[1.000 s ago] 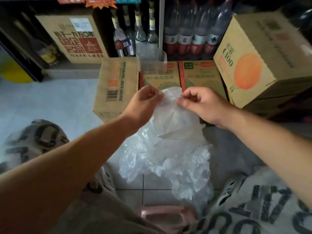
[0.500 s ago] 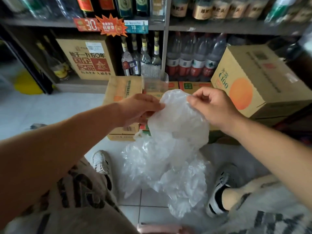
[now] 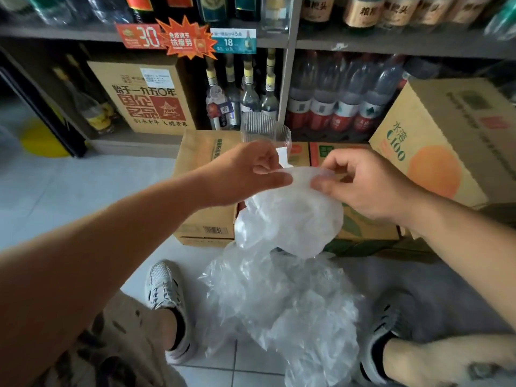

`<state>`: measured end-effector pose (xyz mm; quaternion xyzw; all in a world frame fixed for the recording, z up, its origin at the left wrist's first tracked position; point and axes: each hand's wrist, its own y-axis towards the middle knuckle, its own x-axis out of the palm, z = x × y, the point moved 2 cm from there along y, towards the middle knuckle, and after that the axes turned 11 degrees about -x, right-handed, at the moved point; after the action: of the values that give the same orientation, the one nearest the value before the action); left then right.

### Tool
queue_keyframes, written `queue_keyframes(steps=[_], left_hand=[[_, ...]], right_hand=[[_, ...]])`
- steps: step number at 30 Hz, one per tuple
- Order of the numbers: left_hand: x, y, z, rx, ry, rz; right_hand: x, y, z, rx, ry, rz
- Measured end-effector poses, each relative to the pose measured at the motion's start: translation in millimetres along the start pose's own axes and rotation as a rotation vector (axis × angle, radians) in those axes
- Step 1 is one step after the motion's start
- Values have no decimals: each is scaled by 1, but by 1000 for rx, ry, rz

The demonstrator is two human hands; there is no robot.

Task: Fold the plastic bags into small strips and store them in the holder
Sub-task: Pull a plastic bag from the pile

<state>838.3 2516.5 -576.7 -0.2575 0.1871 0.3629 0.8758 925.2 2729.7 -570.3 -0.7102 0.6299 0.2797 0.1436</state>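
One printed carton (image 3: 145,99) stands on the lower shelf at left; two grey shoes, the left shoe (image 3: 164,291) and the right shoe (image 3: 385,325), flank a crumpled heap of plastic bags (image 3: 279,308) on the tiles, too tangled to count; the left hand (image 3: 245,174) pinches the top edge of one plastic bag (image 3: 290,219) held above the heap; behind it one clear ribbed holder (image 3: 265,129) stands on a brown box (image 3: 206,191), its contents unclear; the right hand (image 3: 363,185) pinches the same edge, thumb to forefinger; one orange-printed box (image 3: 435,152) leans at right.
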Motion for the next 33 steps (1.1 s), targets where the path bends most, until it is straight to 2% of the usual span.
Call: queue_keyframes(steps=[4,10,12,13,15,17,21,23,26,29,31,33], left_hand=[[1,3,-21,-290,-43,-155],[10,8,-27,-266,-422,-192],[14,8,-27,-317,-532,-223],[16,7,-28,-349,-524,-237],[24,8,-31,-367,-337,-240],[31,8,-33,-333,-218,-181],[34,9,-26,-257,-264,21],[39,9,-19,-267,-277,-18],[43,9,-14,-305,-382,-64],[28,16,-18,-345,-509,61],[12,21,-22,-355,-556,180],[-3,24,-24,-366,-590,285]], right_hand=[[-9,5,2,-48,-16,145],[-13,3,6,-38,65,148],[-11,1,7,-23,143,147],[-10,0,6,-15,191,160],[-11,-1,8,2,258,227],[-13,-1,13,42,286,329],[-17,-1,28,201,277,504],[-13,0,32,261,248,534],[-11,2,29,264,82,496],[-17,0,24,179,-163,345],[-22,-3,27,176,-140,255],[-23,-3,27,207,42,201]])
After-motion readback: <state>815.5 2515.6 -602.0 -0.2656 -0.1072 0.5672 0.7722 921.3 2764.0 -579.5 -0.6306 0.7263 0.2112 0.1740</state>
